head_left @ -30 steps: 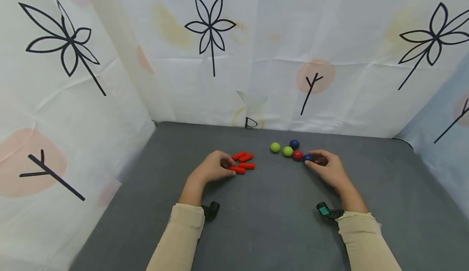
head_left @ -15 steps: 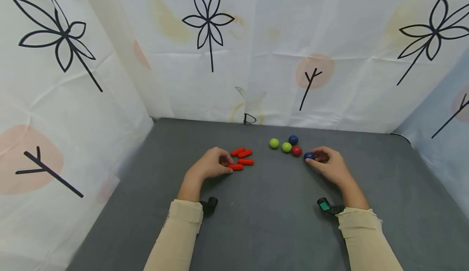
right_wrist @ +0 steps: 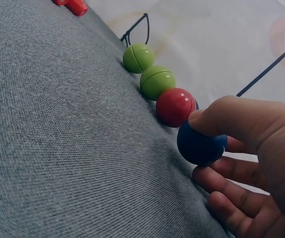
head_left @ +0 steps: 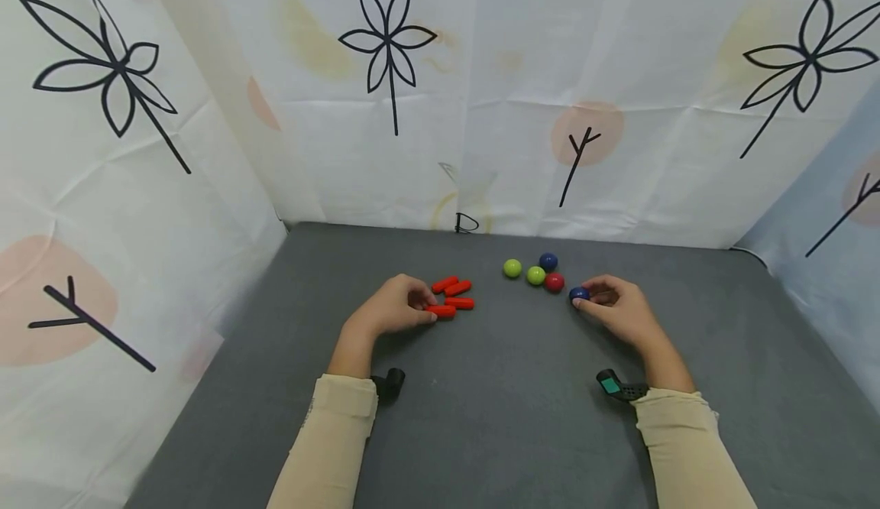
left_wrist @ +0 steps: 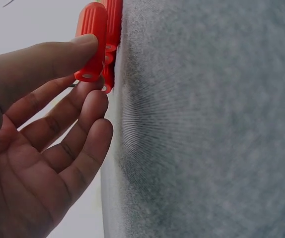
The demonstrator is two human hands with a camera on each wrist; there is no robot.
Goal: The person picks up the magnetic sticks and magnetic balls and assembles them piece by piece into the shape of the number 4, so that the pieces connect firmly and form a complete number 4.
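Note:
My left hand (head_left: 392,308) pinches a red grooved cylinder (left_wrist: 91,37) between thumb and fingertips; a small hole shows in its end. Several more red cylinders (head_left: 457,288) lie just beyond it, partly hidden behind it in the left wrist view. On the right, my right hand (head_left: 619,310) holds a glossy blue ball (right_wrist: 201,143) between thumb and fingers. Left of it, a red ball (head_left: 554,283) sits on the grey surface, apart from the held one in the head view. Two green balls (head_left: 535,275) and a second blue ball (head_left: 548,262) are near the red ball.
A grey cloth-covered table (head_left: 495,402) extends under both hands. White printed fabric (head_left: 509,150) with leaf drawings stands along the back and sides. Black wrist cameras (head_left: 622,385) are strapped to both wrists.
The right hand has drawn the blue ball rightward, opening a gap from the red ball. My left hand stays at the same red cylinder. The head view has shifted slightly.

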